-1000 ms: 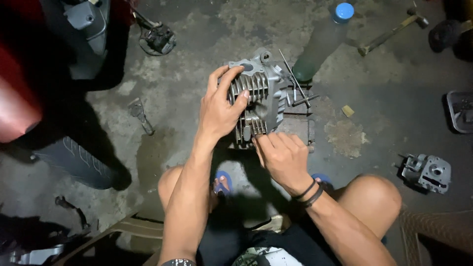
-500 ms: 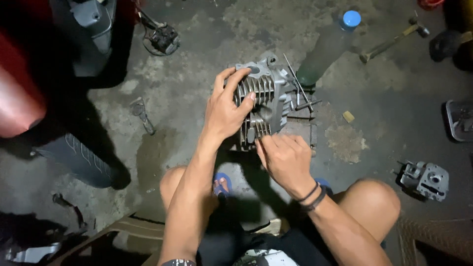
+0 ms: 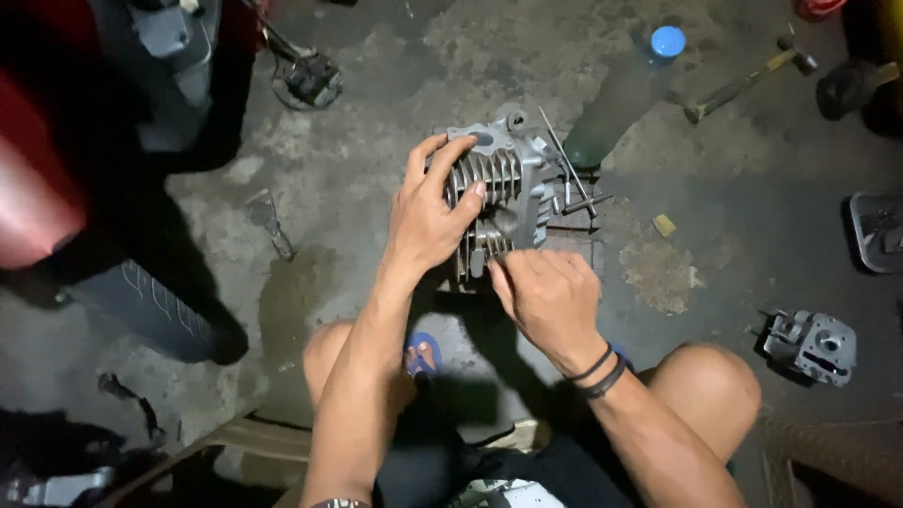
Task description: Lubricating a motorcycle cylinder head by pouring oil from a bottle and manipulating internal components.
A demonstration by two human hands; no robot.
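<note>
A grey finned metal engine cylinder head (image 3: 515, 183) stands on the concrete floor in front of my knees. My left hand (image 3: 428, 216) grips its left side, fingers curled over the fins. My right hand (image 3: 546, 293) sits at the part's near lower edge, fingers pinched together against the fins; whatever is between the fingertips is hidden. Thin metal rods (image 3: 572, 174) stick up and out from the right side of the part. Dark bands circle my right wrist.
A green bottle with a blue cap (image 3: 625, 89) lies behind the part. A hammer (image 3: 748, 83) rests at the back right. A small grey engine cover (image 3: 811, 346) sits by my right knee. A motorbike tyre (image 3: 150, 306) and red bodywork (image 3: 33, 202) stand at the left.
The view has shifted slightly. My left hand keeps its grip on the finned part. My right hand stays at the lower edge with small finger movement.
</note>
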